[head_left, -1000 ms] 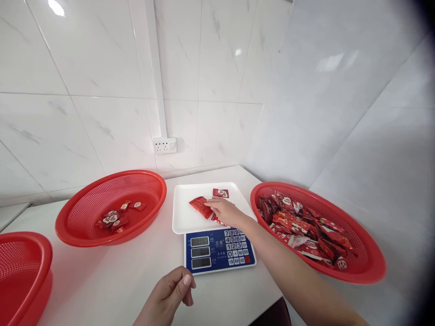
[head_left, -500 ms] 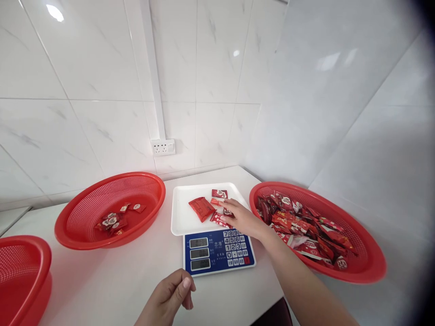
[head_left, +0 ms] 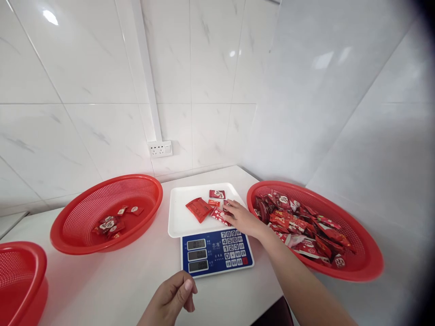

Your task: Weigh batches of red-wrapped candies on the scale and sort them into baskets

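Looks like weighing packets (head_left: 199, 209); next needs a light touch. Right hand (head_left: 242, 219) fingers half-spread, left hand (head_left: 172, 294) curled; can't tell either's grip.

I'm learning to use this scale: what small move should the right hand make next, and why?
Probably lift the right hand clear of the white tray: it reaches over the small packets there, and whether it presses on them I cannot tell. Any pressure could skew what the scale shows.
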`<state>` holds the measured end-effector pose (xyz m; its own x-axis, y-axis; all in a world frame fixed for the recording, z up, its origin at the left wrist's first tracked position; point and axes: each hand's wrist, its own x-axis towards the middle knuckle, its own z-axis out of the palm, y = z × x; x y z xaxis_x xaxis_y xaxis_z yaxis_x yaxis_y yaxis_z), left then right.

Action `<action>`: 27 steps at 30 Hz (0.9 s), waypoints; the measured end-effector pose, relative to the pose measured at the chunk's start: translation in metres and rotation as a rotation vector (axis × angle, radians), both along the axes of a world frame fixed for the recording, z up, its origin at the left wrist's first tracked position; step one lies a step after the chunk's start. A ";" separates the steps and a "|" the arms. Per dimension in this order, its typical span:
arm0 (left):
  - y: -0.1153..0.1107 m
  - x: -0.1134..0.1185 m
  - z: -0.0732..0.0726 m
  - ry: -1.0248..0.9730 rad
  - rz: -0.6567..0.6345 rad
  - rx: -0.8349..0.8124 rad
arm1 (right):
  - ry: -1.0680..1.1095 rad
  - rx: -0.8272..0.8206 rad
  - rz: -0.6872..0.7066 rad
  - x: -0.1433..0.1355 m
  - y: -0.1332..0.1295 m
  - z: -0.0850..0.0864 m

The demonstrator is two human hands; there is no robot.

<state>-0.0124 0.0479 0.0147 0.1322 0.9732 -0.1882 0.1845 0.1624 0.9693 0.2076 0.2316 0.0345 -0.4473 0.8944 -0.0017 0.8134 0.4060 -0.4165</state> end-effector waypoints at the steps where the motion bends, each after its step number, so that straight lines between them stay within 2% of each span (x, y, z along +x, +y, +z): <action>1: 0.000 0.000 0.000 0.002 0.001 -0.005 | -0.001 0.007 -0.002 0.000 0.001 0.000; 19: 0.001 0.001 0.006 0.028 -0.065 -0.019 | 0.087 -0.003 0.059 0.000 -0.008 0.003; 27: -0.001 -0.004 0.017 0.239 -0.011 0.076 | 0.193 0.083 0.062 0.000 -0.004 -0.015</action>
